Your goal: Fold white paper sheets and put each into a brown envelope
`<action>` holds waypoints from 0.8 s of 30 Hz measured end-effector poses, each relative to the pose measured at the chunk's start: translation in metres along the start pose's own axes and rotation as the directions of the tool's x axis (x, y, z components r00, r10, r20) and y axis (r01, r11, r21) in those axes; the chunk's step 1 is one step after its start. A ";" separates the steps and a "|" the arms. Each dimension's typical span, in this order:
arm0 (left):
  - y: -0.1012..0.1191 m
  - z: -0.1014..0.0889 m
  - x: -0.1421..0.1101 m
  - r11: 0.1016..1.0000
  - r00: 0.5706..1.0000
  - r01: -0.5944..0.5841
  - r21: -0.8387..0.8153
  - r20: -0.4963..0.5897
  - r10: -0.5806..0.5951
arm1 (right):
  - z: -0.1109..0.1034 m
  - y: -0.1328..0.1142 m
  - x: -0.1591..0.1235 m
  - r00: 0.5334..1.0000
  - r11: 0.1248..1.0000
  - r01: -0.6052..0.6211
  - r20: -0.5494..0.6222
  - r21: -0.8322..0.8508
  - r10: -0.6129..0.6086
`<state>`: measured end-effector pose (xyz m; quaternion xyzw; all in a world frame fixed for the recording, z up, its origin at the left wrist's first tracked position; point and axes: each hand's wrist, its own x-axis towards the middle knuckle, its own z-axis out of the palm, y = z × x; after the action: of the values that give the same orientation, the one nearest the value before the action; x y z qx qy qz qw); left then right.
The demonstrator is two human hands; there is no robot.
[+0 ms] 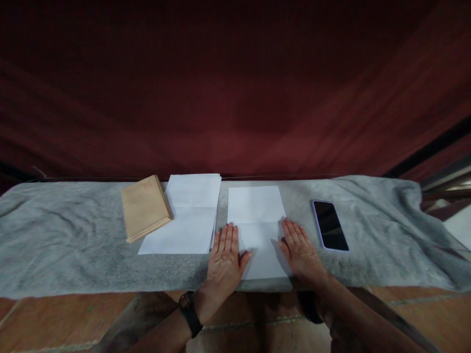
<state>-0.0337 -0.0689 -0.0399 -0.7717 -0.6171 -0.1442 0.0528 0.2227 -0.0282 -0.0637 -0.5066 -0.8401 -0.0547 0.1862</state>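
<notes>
A white sheet of paper [259, 242] with a crease across its middle lies flat in front of me. My left hand [225, 257] rests palm down on its left edge, fingers stretched forward and thumb out over the paper. On the opposite side, my right hand [300, 245] lies flat at the right edge, its fingers also extended. Neither hand grips anything. Just left of my left hand is a stack of white paper [187, 228], with a fold line showing on the top sheet. Brown envelopes [144, 206] are piled partly over that stack's left side.
To the right of my right hand lies a phone [330, 225] with a dark screen and a pale purple case. A grey cloth [73, 235] covers the long, narrow surface. Behind it hangs a dark red fabric [235, 122]. Tiled floor [55, 318] shows below the front edge.
</notes>
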 end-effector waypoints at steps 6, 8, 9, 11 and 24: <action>0.030 0.012 0.014 0.987 0.992 -0.121 -0.101 0.022 0.124 | 0.000 -0.040 0.015 0.993 0.987 0.111 0.035 0.119 -0.116; 0.034 0.018 0.018 0.986 0.990 -0.134 -0.101 0.038 0.138 | 0.003 -0.047 0.018 0.991 0.986 0.119 0.044 0.113 -0.125; 0.034 0.021 0.019 0.986 0.989 -0.138 -0.096 0.043 0.143 | 0.005 -0.048 0.019 0.992 0.988 0.113 0.048 0.103 -0.118; 0.032 0.025 0.021 0.987 0.989 -0.139 -0.082 0.046 0.143 | 0.007 -0.045 0.021 0.994 0.992 0.093 0.050 0.082 -0.097; 0.013 0.022 0.072 0.989 0.983 0.147 0.019 0.107 -0.148 | 0.011 -0.017 0.051 0.986 0.986 -0.158 0.068 0.046 0.155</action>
<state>-0.0032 0.0013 -0.0384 -0.7302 -0.6754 -0.1025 0.0125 0.1840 0.0096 -0.0536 -0.5676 -0.8043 -0.0024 0.1757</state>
